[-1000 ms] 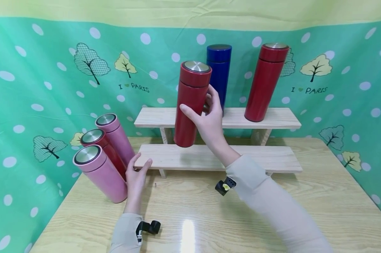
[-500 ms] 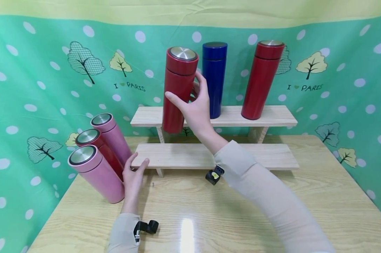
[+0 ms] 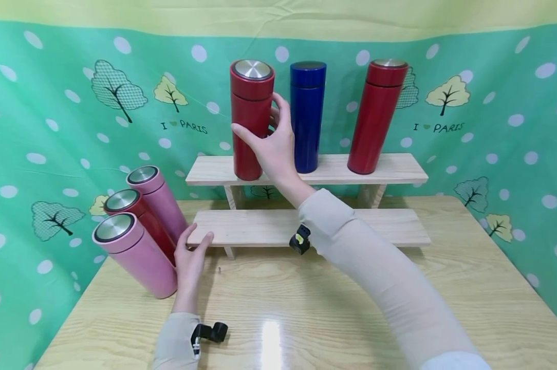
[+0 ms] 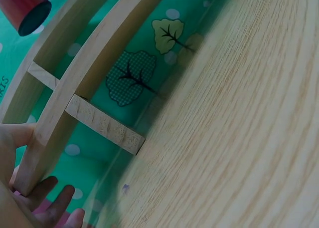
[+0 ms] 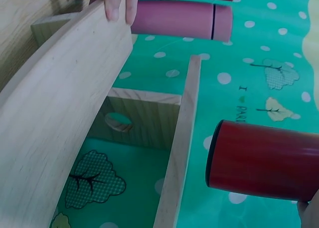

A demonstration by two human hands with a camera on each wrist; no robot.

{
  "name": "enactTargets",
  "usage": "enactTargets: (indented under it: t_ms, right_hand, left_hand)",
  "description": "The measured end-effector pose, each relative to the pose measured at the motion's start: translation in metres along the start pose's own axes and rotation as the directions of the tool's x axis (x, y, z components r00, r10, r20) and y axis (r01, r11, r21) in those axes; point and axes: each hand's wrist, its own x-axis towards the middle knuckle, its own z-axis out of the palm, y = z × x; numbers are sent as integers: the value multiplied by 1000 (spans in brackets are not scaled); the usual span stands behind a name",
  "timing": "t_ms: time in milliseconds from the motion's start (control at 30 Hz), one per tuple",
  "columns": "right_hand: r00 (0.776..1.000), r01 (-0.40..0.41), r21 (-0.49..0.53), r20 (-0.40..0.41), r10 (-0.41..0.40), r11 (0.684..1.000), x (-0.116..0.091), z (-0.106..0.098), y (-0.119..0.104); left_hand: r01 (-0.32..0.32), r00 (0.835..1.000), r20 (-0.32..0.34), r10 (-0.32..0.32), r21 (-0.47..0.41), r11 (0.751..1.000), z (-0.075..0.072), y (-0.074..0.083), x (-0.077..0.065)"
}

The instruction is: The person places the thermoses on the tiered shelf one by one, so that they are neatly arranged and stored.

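My right hand (image 3: 278, 149) grips a red thermos bottle (image 3: 252, 115) with a silver lid top, thumb on its near side. The bottle is upright at the left part of the upper shelf (image 3: 209, 169) of a wooden rack. In the right wrist view, a narrow gap shows between the bottle's base (image 5: 217, 153) and that shelf's edge (image 5: 184, 118). My left hand (image 3: 190, 262) holds the left end of the lower shelf (image 3: 255, 226). The left wrist view shows its thumb (image 4: 20, 134) on one face and fingers (image 4: 60, 203) on the other.
A blue thermos bottle (image 3: 308, 121) and another red one (image 3: 377, 121) stand on the upper shelf, right of the held bottle. Left of the rack, a pink bottle (image 3: 142, 259), a red bottle (image 3: 144, 213) and a second pink bottle (image 3: 160, 198) stand on the wooden table (image 3: 334, 318).
My right hand has carried the red thermos bottle left and up, from in front of the rack to the upper shelf's left part. The left hand has kept its hold on the lower shelf.
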Motion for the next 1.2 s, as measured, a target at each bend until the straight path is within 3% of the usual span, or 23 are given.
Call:
enactTargets:
  t_ms: [500,1200]
  right_hand:
    - [1000,-13,-168,-24,9,986,14,3,15]
    - [1000,-19,-219,8,21,975,19,6,25]
  left_hand:
    - [11,1000,4,-11,10,1000,-1,1,2]
    - [-2,1000,1,2,9,1000,-1,0,2]
